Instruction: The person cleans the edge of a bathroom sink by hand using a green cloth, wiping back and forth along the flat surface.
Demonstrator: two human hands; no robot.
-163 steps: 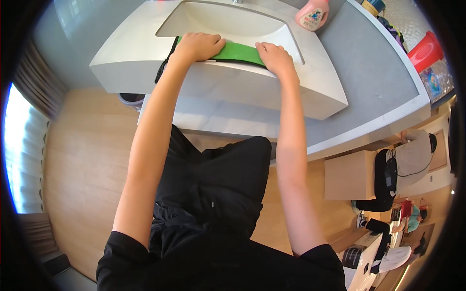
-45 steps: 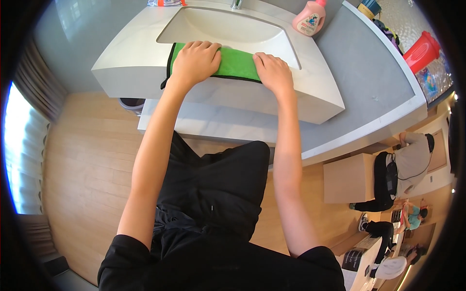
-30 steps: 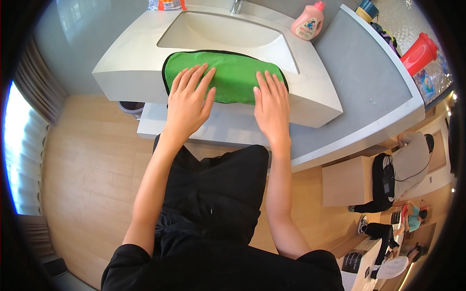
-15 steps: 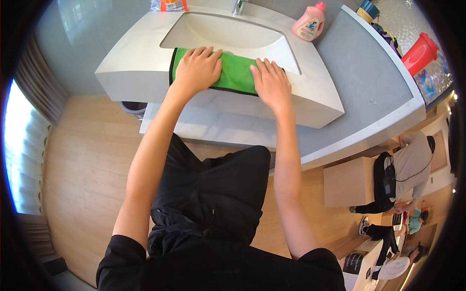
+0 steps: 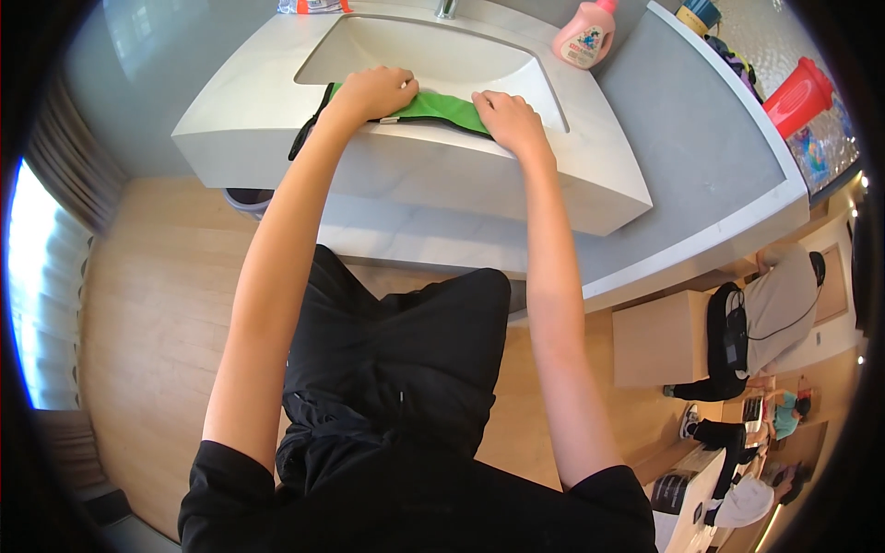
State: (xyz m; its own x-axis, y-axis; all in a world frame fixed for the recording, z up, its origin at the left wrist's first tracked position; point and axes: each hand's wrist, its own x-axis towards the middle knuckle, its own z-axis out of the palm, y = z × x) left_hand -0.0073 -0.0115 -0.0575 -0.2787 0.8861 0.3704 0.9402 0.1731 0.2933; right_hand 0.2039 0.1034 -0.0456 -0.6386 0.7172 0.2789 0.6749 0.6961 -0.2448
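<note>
A green cloth [image 5: 441, 108] with black edging lies bunched along the front rim of the white sink [image 5: 433, 57]. Its black-edged left corner droops over the counter's front, next to my left wrist. My left hand [image 5: 376, 93] is closed on the left part of the cloth, fingers curled over it toward the basin. On the cloth's right end, my right hand [image 5: 510, 120] is curled the same way, its fingertips partly hidden. A small pale tag shows on the cloth's near edge between the hands.
A pink bottle [image 5: 585, 35] stands on the counter [image 5: 604, 138] right of the sink. Behind the basin is a metal faucet [image 5: 446, 9], with an orange-and-white packet [image 5: 313, 5] at the back left. A grey partition [image 5: 696, 138] rises at right; people are beyond it.
Both hands have curled their fingers and gathered the cloth, which lay flat over the counter's front edge. The cloth is now narrower and farther up on the sink rim.
</note>
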